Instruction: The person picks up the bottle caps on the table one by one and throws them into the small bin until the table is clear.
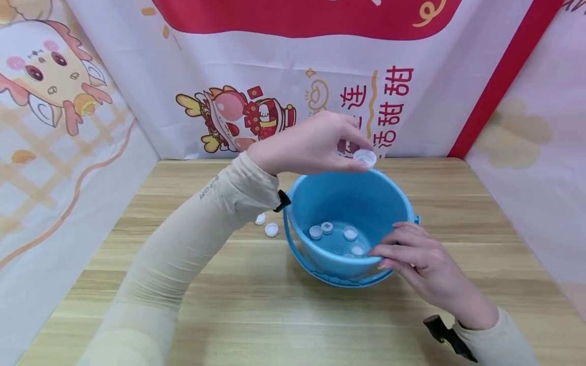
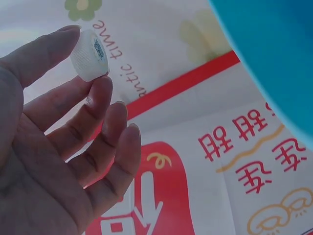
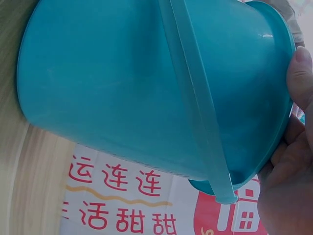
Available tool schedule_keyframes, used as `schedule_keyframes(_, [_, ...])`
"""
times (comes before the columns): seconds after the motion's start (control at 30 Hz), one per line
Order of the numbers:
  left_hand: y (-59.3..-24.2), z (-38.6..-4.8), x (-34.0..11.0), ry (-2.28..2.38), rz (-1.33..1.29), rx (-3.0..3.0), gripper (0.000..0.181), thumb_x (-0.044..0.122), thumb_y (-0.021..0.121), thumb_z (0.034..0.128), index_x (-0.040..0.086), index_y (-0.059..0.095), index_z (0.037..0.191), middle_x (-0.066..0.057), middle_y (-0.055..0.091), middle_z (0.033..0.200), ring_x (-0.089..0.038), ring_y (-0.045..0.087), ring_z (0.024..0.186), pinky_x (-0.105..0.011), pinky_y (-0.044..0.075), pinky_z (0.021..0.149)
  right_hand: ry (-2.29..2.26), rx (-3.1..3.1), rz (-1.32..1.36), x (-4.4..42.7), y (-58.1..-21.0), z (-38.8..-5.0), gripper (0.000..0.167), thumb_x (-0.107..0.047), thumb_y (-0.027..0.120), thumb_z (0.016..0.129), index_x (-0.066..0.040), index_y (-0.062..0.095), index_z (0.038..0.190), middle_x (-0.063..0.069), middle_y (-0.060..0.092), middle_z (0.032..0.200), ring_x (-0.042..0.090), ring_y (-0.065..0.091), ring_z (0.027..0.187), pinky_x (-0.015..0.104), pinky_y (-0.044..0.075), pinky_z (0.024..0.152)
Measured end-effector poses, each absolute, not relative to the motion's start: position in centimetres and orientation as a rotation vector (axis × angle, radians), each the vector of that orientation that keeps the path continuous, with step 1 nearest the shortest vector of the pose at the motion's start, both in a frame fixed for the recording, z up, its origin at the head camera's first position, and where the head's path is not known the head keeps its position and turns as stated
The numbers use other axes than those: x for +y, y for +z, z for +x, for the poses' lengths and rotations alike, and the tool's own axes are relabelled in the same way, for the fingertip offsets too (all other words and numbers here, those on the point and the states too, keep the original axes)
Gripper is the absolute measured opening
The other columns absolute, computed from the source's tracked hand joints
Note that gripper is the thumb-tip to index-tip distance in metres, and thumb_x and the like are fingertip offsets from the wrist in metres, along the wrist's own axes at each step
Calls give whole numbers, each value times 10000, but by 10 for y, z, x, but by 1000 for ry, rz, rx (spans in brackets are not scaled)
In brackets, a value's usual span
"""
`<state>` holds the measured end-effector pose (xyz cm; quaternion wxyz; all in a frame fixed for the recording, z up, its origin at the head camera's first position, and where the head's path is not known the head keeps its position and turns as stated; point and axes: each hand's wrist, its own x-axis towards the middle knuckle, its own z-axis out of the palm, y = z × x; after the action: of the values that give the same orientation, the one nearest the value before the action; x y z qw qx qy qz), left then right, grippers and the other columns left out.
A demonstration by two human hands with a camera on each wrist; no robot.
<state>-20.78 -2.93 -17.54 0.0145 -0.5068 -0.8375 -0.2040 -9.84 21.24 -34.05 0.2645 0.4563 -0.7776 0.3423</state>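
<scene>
A white bottle cap (image 1: 365,158) is pinched between the thumb and fingers of my left hand (image 1: 322,145), above the far rim of a blue bucket (image 1: 348,195). The left wrist view shows the ribbed side of this bottle cap (image 2: 90,56) between thumb and index finger, the other fingers loosely bent. My right hand (image 1: 418,259) grips the bucket's near right rim, thumb outside and fingers over the edge. Several white caps (image 1: 350,233) lie on the bucket's bottom. In the right wrist view, the bucket (image 3: 107,83) stands upright with its handle (image 3: 195,93) hanging down the side.
Two more white caps (image 1: 271,230) lie on the wooden table (image 1: 256,305) left of the bucket, one partly hidden by my left sleeve. A printed cloth (image 1: 256,61) hangs behind the table, with more cloth on both sides.
</scene>
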Motion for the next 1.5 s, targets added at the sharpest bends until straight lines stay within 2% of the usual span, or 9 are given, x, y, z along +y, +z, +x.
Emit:
schedule_keyframes(0.23, [-180, -204, -14, -631, -1665, -2637, 432, 353, 738, 891, 111, 700, 1247, 23, 668, 1071, -61, 580, 899, -199, 505, 772, 806, -2093, 1227, 211, -332, -95, 362, -400, 551, 991, -121, 772, 1058, -16, 681, 961, 202, 615, 932, 264, 348, 1099])
schedule_keyframes(0.4, [-184, -202, -11, -579, -1684, -2665, 443, 368, 736, 889, 123, 694, 1256, 30, 671, 1095, -53, 577, 925, -187, 498, 789, 657, -2067, 1189, 214, -321, -88, 423, -448, 520, 1002, -120, 786, 1012, 7, 682, 968, 211, 624, 917, 173, 382, 1020])
schedule_keyframes(0.67, [-189, -203, -6, -587, -1683, -2744, 440, 363, 740, 882, 138, 696, 1258, 50, 677, 1087, -69, 584, 944, -187, 502, 784, 702, -1927, 1236, 231, -310, -91, 381, -361, 552, 999, -71, 789, 927, 116, 685, 939, 187, 632, 868, 143, 445, 939])
schedule_keyframes(0.93, [-195, -207, 2, -454, -1693, -2842, 451, 354, 729, 899, 130, 677, 1287, 32, 692, 1072, -83, 583, 945, -185, 491, 788, 840, -1793, 1299, 236, -321, -102, 271, -278, 637, 959, -53, 784, 918, 175, 679, 914, 218, 639, 861, 201, 462, 954])
schedule_keyframes(1.13, [-202, -209, 6, -428, -1693, -2880, 448, 354, 726, 904, 134, 675, 1291, 41, 690, 1040, -91, 570, 936, -187, 483, 794, 865, -1787, 1296, 236, -323, -103, 270, -271, 642, 957, -45, 782, 913, 184, 674, 914, 218, 635, 877, 202, 464, 951])
schedule_keyframes(1.5, [-199, -209, 13, -430, -1690, -2870, 471, 350, 719, 911, 130, 650, 1322, 20, 691, 1095, -63, 586, 953, -181, 503, 786, 869, -1805, 1291, 236, -323, -102, 283, -274, 640, 959, -37, 785, 902, 181, 671, 919, 210, 629, 872, 191, 466, 945])
